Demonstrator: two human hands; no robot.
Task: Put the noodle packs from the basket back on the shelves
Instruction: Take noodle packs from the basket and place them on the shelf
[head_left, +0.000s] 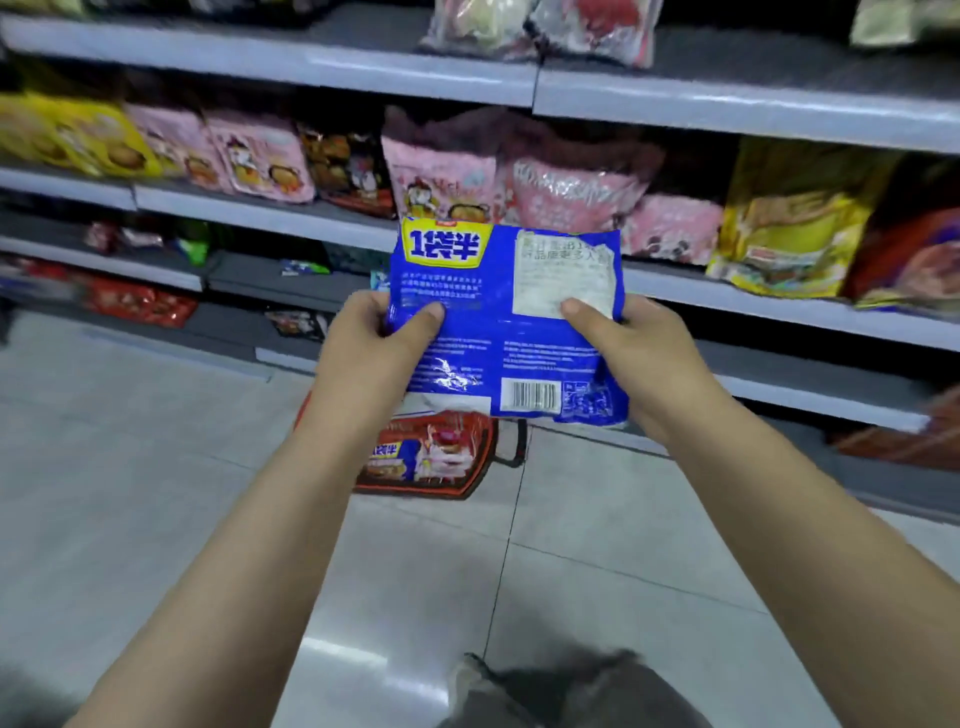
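A blue noodle pack (506, 306) is held up in the air by both hands, its printed back towards the camera, with a yellow-framed logo at its upper left corner, a white label at its upper right and a barcode near its lower edge. The left hand (371, 345) grips the pack's left edge, thumb (423, 317) pressed on the face and fingers curled behind it. The right hand (641, 353) grips the right edge the same way, its thumb (582, 310) lying on the lower corner of the white label. Directly below the pack, on the pale tiled floor (156, 467), stands a red and black basket (415, 491) holding more noodle packs (415, 457), one of them blue like the held one. Behind the pack run grey shelves (260, 210). Just above and behind its top edge, pink packs (441, 176) stand in a row, which runs on to the left of it. To the right of the pack, on the same shelf, a yellow bag (789, 234) leans forward. Lower shelves to the left of the pack carry red packs, too blurred to tell apart. Well below the pack, at the bottom edge of the view, a shoe (467, 680) shows.
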